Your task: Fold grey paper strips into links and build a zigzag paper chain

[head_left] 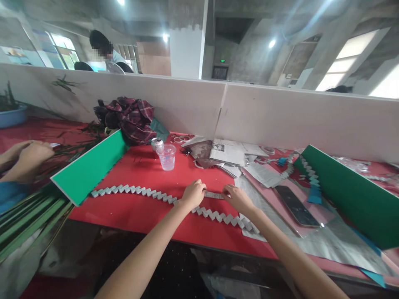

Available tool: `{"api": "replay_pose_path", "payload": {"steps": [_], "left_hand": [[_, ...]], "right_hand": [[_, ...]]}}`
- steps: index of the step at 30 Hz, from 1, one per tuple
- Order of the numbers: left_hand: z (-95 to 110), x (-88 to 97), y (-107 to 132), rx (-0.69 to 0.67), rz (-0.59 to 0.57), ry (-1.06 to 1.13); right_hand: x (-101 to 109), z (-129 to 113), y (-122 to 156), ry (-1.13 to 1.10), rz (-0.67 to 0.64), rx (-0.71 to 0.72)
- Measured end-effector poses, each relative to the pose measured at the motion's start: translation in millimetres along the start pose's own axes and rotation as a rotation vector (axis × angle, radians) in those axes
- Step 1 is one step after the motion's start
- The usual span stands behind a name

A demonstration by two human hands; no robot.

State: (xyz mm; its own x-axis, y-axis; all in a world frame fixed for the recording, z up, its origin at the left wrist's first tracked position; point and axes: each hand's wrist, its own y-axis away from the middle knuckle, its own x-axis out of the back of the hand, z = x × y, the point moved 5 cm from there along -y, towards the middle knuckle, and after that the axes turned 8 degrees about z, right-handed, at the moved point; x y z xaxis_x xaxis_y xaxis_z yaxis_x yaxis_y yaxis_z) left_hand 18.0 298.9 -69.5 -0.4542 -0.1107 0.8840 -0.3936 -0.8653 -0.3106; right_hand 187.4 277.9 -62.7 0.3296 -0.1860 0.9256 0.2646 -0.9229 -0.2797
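Note:
A long zigzag chain of folded grey paper (137, 191) lies across the red table (140, 211), running from the left green divider toward the right. My left hand (193, 194) and my right hand (238, 198) both pinch the ends of a short folded grey paper strip (215, 194) just above the chain. The fingers of each hand are closed on the strip.
A clear plastic cup (167, 157) and a can (156, 143) stand behind. Green dividers (89, 168) (352, 195) flank the space. A phone (294, 205), newspapers (229, 151) and a plaid cloth (132, 118) lie nearby. Another person's hands (26, 160) handle green leaves at left.

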Motion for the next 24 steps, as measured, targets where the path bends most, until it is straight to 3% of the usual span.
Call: {"api": "replay_pose_path", "payload": {"steps": [24], "left_hand": [[7, -1.2, 3, -0.012, -0.017, -0.162]], "right_hand": [[0, -11, -4, 0.072, -0.032, 0.026]]}}
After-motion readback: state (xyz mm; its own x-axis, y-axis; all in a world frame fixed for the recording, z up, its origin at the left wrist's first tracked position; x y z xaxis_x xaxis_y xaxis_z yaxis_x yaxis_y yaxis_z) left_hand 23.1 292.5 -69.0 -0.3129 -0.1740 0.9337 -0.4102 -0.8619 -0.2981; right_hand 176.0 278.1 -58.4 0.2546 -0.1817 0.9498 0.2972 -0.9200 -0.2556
